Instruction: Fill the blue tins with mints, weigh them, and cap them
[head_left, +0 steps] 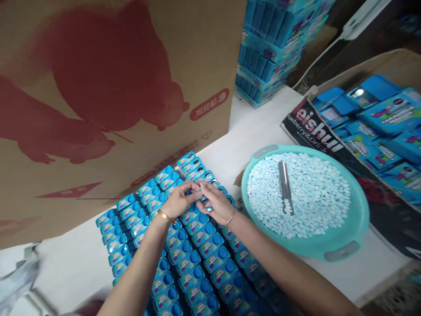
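1. A big cardboard carton (108,101) with a red printed figure fills the view from nine to twelve o'clock, standing on the white table (253,127).
2. At three o'clock an open box (378,123) holds blue packets; at one o'clock, a stack of blue cartons (272,48) stands against the table's far edge.
3. A teal basin (358,228) sits at four o'clock, filled with pale blue tablets (312,193); a metal scoop (285,186) lies on them.
4. Rows of small blue cases (194,259) cover the table from centre to six o'clock.
5. The left hand (179,202) and right hand (217,204) meet at centre over the far rows — fingertips pinched together on one small case (204,198), mostly hidden between them. Each wrist bears a bangle.
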A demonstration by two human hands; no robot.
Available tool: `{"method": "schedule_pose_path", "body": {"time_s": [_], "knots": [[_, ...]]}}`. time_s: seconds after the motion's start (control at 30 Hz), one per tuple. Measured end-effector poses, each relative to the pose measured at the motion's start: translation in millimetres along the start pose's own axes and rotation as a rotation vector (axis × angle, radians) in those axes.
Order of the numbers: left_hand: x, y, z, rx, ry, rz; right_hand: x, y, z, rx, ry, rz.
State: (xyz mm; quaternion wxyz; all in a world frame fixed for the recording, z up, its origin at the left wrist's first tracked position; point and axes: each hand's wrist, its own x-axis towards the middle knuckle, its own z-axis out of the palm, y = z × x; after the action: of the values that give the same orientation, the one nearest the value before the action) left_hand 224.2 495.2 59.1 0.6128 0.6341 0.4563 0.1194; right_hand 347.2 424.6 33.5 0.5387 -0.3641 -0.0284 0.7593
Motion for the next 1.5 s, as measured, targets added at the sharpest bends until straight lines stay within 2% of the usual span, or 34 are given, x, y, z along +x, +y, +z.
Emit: {"method": "schedule_pose_path", "body": {"time_s": [0.1,0.17,0.27,0.33,0.47,0.5,0.53,0.67,0.73,0.8,0.87,0.93,1.0,1.07,1.13,1.3,1.4,1.5], "knots": [[14,6,4.4,-0.187,0.063,-0.034,6,-9,-3,0.085,0.079,-0.073],[22,10,8.3,-0.225,0.078,-0.03,11,-14,-5,0.116,0.112,-0.115],[32,16,14.0,-0.154,-0.022,0.004,16,-21,-10,0.099,0.105,-0.147],[36,17,15.9,-0.158,-0.036,0.026,16,-24,-13,0.089,0.105,-0.162],[45,14,13.0,-0.25,0.187,0.041,16,-26,-16,0.105,0.143,-0.144],[48,13,12.1,-0.234,0.212,0.04,16,-26,-16,0.111,0.152,-0.14],[50,12,11.7,-0.202,0.2,0.038,16,-26,-16,0.116,0.161,-0.144],[52,10,15.4,-0.081,-0.001,0.025,18,-25,-15,0.119,0.186,-0.16],[53,9,16.0,-0.047,0.006,0.04,20,-25,-16,0.122,0.203,-0.156],[57,8,11.9,-0.002,0.123,0.069,20,-26,-16,0.123,0.211,-0.156],[68,8,2.8,0.132,0.331,0.078,18,-26,-17,0.111,0.205,-0.165],[84,9,-8.4,0.368,0.545,0.04,14,-26,-18,0.089,0.196,-0.181],[102,11,-18.7,0.634,0.622,-0.077,9,-25,-19,0.07,0.193,-0.167],[117,14,-26.8,0.814,0.559,-0.248,5,-23,-21,0.055,0.18,-0.125],[130,14,-33.9,0.879,0.455,-0.396,2,-21,-22,0.04,0.155,-0.093],[148,14,-49.5,0.88,0.212,-0.554,0,-16,-21,0.008,0.106,-0.092],[146,23,-48.3,0.917,0.236,-0.556,-3,-16,-18,-0.003,0.108,-0.095],[122,35,-31.1,0.963,0.346,-0.461,-6,-20,-18,0.005,0.148,-0.128]]}}
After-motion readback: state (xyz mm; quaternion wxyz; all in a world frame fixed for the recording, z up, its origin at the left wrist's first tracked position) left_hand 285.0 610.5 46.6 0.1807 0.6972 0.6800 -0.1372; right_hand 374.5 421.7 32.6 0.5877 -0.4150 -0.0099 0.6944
